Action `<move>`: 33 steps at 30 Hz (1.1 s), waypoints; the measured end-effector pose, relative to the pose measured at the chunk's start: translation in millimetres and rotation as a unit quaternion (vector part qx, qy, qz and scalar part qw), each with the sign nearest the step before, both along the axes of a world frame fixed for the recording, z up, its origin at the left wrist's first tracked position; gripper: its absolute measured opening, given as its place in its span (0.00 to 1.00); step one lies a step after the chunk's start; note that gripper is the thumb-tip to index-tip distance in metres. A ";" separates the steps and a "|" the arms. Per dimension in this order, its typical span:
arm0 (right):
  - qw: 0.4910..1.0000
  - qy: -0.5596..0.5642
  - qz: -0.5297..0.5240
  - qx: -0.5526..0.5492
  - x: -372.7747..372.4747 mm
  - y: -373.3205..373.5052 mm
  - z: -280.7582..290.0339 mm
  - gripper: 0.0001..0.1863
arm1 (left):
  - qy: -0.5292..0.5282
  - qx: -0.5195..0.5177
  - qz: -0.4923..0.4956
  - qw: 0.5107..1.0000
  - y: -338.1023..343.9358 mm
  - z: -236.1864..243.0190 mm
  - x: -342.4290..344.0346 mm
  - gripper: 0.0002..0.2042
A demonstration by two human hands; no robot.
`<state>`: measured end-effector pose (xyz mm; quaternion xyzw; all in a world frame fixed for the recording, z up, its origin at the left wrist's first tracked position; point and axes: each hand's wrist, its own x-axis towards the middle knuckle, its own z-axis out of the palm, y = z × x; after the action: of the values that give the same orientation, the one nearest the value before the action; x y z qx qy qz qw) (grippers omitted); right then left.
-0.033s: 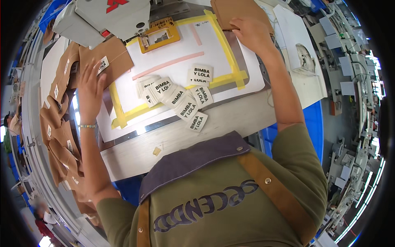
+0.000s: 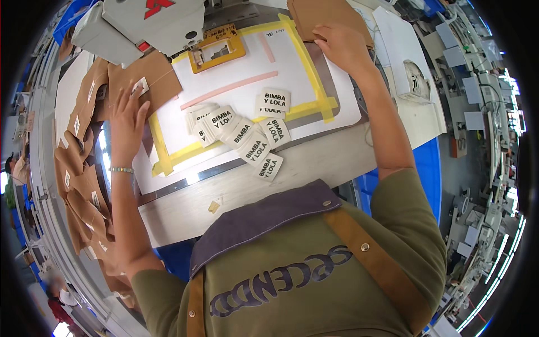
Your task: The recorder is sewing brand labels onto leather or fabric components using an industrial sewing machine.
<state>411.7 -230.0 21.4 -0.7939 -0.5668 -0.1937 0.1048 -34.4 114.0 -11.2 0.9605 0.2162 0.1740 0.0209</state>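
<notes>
My left hand (image 2: 128, 121) lies with fingers stretched out over the near edge of a brown fabric piece (image 2: 160, 78), its fingertips by a white label (image 2: 140, 86) on that piece. At the far right my right hand (image 2: 345, 49) rests on a stack of brown fabric pieces (image 2: 331, 14), its bent fingers and thumb closed at the stack's near left edge. How many pieces it grips is hidden. Between my hands several loose white square labels (image 2: 242, 132) with black print lie overlapping on a white sheet (image 2: 224, 92) edged with yellow tape.
A white sewing machine head (image 2: 154, 28) stands at the far left, beside a yellow frame (image 2: 218, 53). Several labelled brown pieces (image 2: 84, 177) hang in a row along the left side. A white box (image 2: 404, 56) stands at right. A small beige scrap (image 2: 214, 206) lies near the table edge.
My left hand has shifted slightly to the right, and its fingers have moved over the label. My right hand stays at the stack, its fingers moved a little.
</notes>
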 end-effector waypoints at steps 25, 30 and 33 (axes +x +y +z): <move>0.969 0.177 -0.032 0.169 11.9 17.3 -1.1 0.13 | -0.110 -0.001 -0.026 0.994 -46.3 36.7 32.1 0.17; 0.990 0.013 0.121 0.069 -36.5 46.3 -6.6 0.12 | -0.143 -0.079 -0.166 0.973 -108.4 52.9 82.1 0.19; 0.980 -0.007 0.201 0.011 -76.0 55.6 -15.4 0.10 | -0.133 -0.088 -0.192 0.968 -131.0 50.0 109.7 0.21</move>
<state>335.7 -174.4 6.0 -0.6611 -0.7134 -0.1805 0.1462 75.3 -16.9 38.8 0.9464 0.0370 0.2736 0.1675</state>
